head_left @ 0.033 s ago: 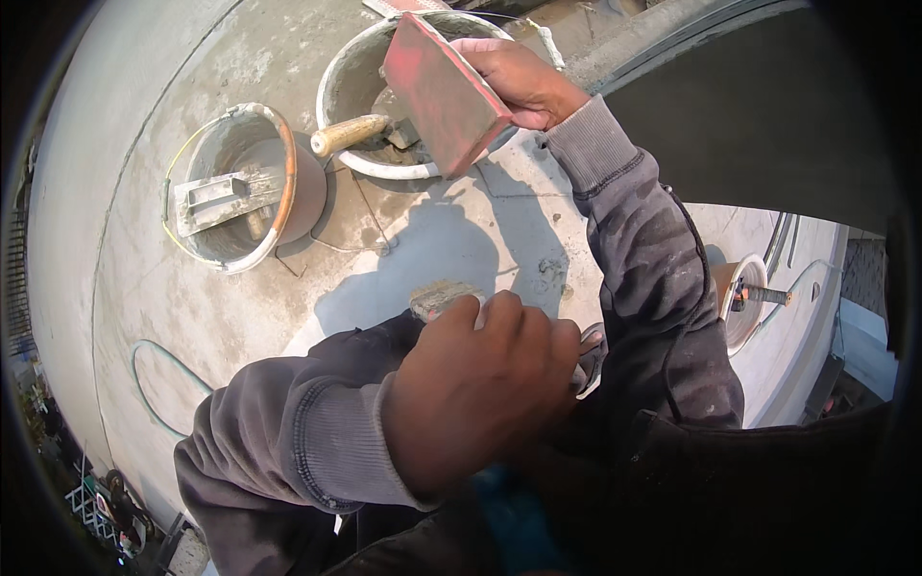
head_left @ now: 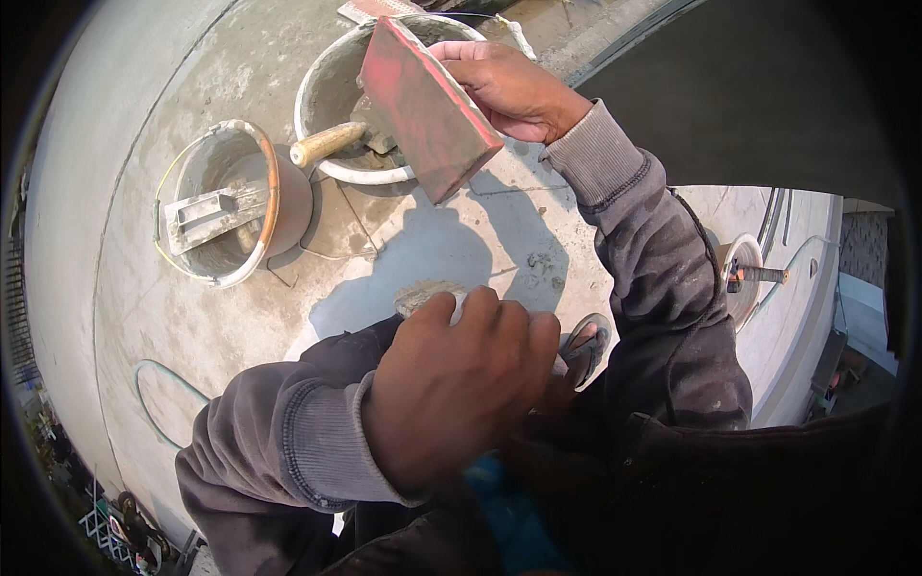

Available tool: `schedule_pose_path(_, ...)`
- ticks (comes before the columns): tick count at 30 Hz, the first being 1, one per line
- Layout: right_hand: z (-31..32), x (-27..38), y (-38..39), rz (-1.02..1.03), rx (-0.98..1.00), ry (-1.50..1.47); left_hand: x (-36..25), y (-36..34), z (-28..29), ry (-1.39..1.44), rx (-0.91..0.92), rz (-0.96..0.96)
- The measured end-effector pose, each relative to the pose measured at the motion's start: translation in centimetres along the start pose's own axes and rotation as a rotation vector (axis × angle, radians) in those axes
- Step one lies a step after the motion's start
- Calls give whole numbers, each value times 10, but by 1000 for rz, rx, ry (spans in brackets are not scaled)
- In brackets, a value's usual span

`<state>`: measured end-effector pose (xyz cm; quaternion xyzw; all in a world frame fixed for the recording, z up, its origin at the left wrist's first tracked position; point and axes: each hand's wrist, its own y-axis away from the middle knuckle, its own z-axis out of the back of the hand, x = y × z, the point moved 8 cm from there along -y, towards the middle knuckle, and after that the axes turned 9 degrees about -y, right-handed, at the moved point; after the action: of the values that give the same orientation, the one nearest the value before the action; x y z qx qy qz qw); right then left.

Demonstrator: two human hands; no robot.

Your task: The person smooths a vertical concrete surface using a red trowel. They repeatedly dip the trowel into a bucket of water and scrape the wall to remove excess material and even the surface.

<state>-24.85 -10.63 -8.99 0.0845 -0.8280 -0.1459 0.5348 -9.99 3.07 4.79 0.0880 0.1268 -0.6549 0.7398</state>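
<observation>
My right hand holds up a red plastering float, its flat face smeared with grey mortar and turned toward me. The fingers pass behind the float, so its handle is hidden. Below it is a white-rimmed bucket of grey mortar, with a wooden-handled trowel resting inside. Close to my body, my left hand is closed, knuckles up; whatever it grips is hidden. Beyond its knuckles shows a rough greyish piece that I cannot identify.
A second bucket at the left has a metal float across it. On the right stands another bucket with an orange-black handle sticking out. A green hose curves on the concrete floor. My sandalled foot is below.
My right hand and the red float have shifted slightly left in the picture, as have the buckets. The left hand has also moved a little left, uncovering more of my sandalled foot.
</observation>
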Motion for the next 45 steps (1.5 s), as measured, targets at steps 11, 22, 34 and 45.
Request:
schedule_pose_path(11, 148, 6, 405, 355, -419, 748, -9, -23, 7, -285, 117, 260)
schedule_pose_path(22, 269, -49, 320, 1353, -764, 1323, 31, -17, -3, -384, 272, 725)
schedule_pose_path(34, 281, -48, 312, 1406, -690, 1244, 12, -26, -12, -346, 230, 689)
schedule_pose_path(45, 294, -50, 319, 1315, -1067, 691, 14, -30, -13, -316, 223, 708)
